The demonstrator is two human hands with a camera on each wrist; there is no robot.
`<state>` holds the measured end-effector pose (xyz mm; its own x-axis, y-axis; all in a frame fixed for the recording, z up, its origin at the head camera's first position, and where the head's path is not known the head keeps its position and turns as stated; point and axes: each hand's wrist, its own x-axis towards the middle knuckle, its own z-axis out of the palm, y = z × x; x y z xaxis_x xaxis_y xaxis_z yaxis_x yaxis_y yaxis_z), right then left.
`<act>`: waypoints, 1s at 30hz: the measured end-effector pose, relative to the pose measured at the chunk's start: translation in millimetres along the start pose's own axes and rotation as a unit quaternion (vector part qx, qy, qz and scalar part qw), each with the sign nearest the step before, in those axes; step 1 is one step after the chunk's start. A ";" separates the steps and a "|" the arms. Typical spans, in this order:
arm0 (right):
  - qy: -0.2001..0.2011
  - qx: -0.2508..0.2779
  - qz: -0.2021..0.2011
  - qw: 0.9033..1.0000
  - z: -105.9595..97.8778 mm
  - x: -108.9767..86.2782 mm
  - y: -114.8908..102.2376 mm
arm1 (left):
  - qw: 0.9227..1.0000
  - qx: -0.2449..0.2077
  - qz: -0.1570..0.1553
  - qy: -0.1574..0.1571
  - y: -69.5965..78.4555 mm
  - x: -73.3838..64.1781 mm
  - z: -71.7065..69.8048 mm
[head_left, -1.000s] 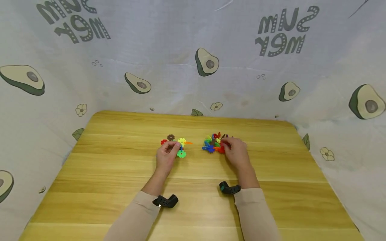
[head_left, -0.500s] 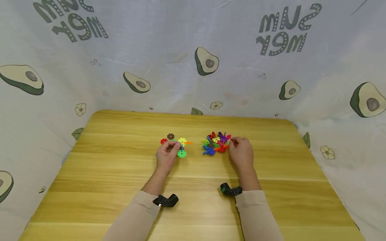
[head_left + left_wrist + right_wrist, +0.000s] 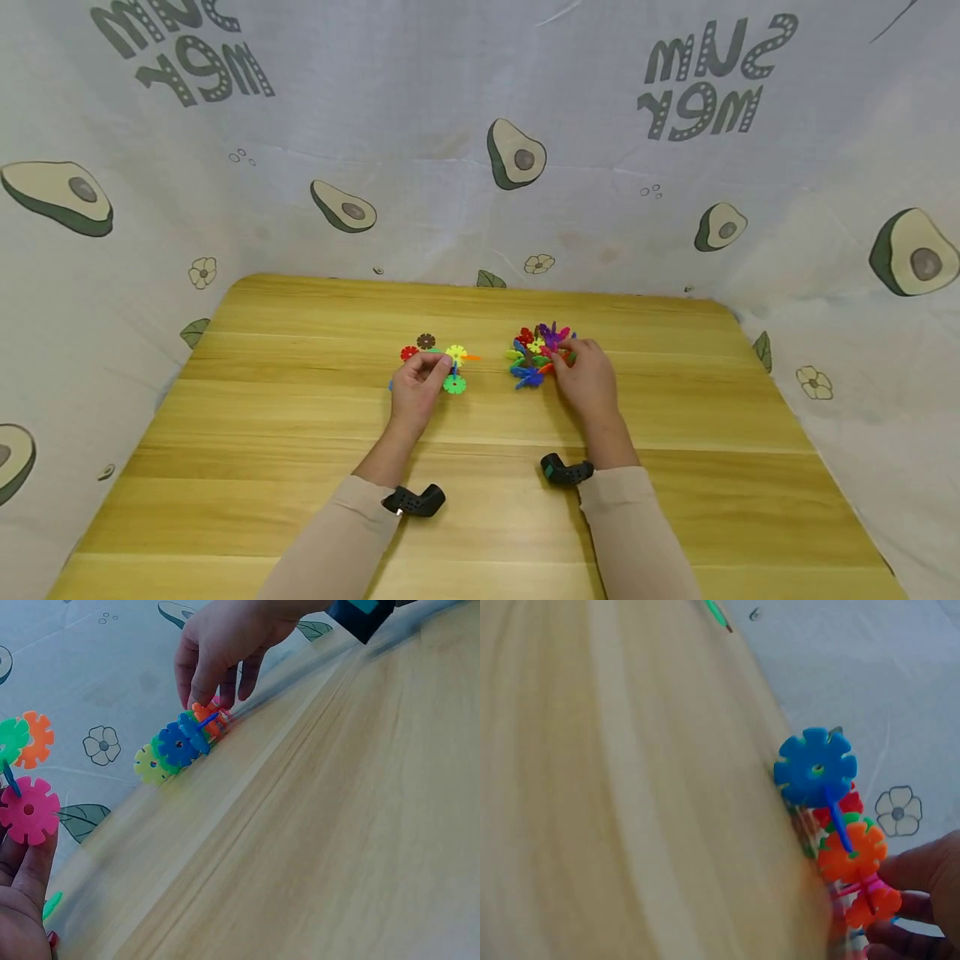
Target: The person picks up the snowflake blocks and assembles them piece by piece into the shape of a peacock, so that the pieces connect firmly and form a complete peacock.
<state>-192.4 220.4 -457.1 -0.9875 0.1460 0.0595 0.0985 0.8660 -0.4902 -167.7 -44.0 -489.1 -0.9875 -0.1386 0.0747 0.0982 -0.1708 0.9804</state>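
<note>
My left hand (image 3: 414, 390) pinches a joined piece of notched plastic snowflake discs above the table. A yellow disc (image 3: 456, 355), a green disc (image 3: 454, 384) and an orange one seen edge-on (image 3: 472, 358) show at its fingertips. In the left wrist view a pink disc (image 3: 30, 811) stands upright at the fingers, linked by a blue one to green and orange discs. My right hand (image 3: 588, 379) reaches into a heap of mixed discs, thumb and fingers around an orange disc (image 3: 875, 906) and a pink one. I cannot tell whether it grips them. A blue disc (image 3: 815, 767) stands up nearby.
Behind the left hand lie a brown disc (image 3: 426, 342) and a red disc (image 3: 408, 353). Blue discs (image 3: 528, 377) lie at the heap's near side. The wooden table (image 3: 480, 533) meets a hanging white cloth (image 3: 420, 125) with avocado prints at its back edge.
The right hand draws back to the right of the heap, then returns left over it. The heap's purple and blue discs have shifted. The left hand stays almost still.
</note>
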 end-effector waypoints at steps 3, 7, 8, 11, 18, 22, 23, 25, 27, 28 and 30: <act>-0.002 -0.018 0.007 1.000 -2.0 2.8 -4.3 | 1.000 0.003 -0.002 -0.003 -0.2 -0.4 0.2; -0.010 -0.062 0.012 0.998 -5.4 6.0 -16.7 | 1.000 0.008 -0.008 -0.002 0.0 0.0 0.5; -0.014 -0.072 0.010 0.997 -6.4 6.9 -20.0 | 1.000 0.010 -0.009 -0.001 0.0 0.3 0.7; -0.030 -0.092 0.000 0.995 -9.3 9.7 -29.1 | 1.000 0.011 -0.011 0.001 0.4 0.3 1.2; -0.070 -0.109 -0.021 0.991 -8.3 14.7 -34.8 | 1.000 0.005 -0.005 -0.002 -0.2 0.3 1.0; -0.071 -0.099 -0.023 0.992 -7.0 14.5 -32.3 | 1.000 0.002 -0.002 -0.005 -1.7 0.4 0.7; -0.070 -0.096 -0.022 0.993 -7.0 13.9 -32.1 | 1.000 0.004 -0.001 -0.005 -1.9 0.4 0.5; -0.063 -0.084 -0.020 0.994 -6.8 12.4 -31.9 | 1.000 0.006 -0.002 -0.002 -2.4 0.7 0.3; -0.053 -0.073 -0.019 0.996 -6.0 11.5 -31.5 | 1.000 0.006 -0.003 0.001 -2.8 0.9 0.1; -0.050 -0.066 -0.021 0.996 -5.6 11.3 -31.3 | 1.000 0.006 -0.004 0.002 -3.1 1.0 -0.1; -0.043 -0.047 -0.020 0.998 -4.2 11.0 -30.2 | 1.000 0.004 -0.004 0.002 -3.7 1.2 -0.5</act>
<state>-205.7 197.9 -438.0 -0.9974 0.0722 0.0012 0.0655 0.9116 -0.4058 -169.1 -44.1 -492.7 -0.9879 -0.1404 0.0663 0.0893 -0.1644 0.9823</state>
